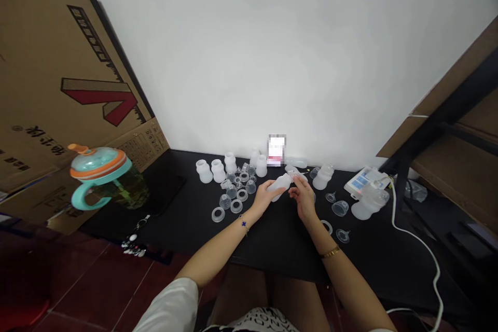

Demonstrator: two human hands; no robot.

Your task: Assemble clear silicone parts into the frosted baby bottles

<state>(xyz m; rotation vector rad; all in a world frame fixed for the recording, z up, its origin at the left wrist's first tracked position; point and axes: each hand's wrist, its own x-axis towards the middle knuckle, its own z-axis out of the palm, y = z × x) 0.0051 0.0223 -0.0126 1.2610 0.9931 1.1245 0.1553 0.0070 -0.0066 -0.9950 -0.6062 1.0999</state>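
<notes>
My left hand point(263, 198) is closed around a frosted white baby bottle point(280, 183), which tilts with its neck up and to the right. Against that neck, the fingertips of my right hand point(304, 199) are pinched together; a small pale piece seems to be there, too small to make out. To the left of my hands lie several clear bottle collars point(236, 206) and clear domed caps point(225, 201). Open white bottles point(204, 171) stand behind them. Right of my hands are clear funnel-shaped parts point(343, 235), a clear cup point(340, 208) and a standing bottle point(323, 176).
A large jug with a turquoise handle point(91, 199) stands at the left by a cardboard box point(46, 88). At the right sit a white boxed device point(363, 182), another bottle point(368, 204) and a white cable point(418, 241). The wall point(272, 62) closes off the table's back.
</notes>
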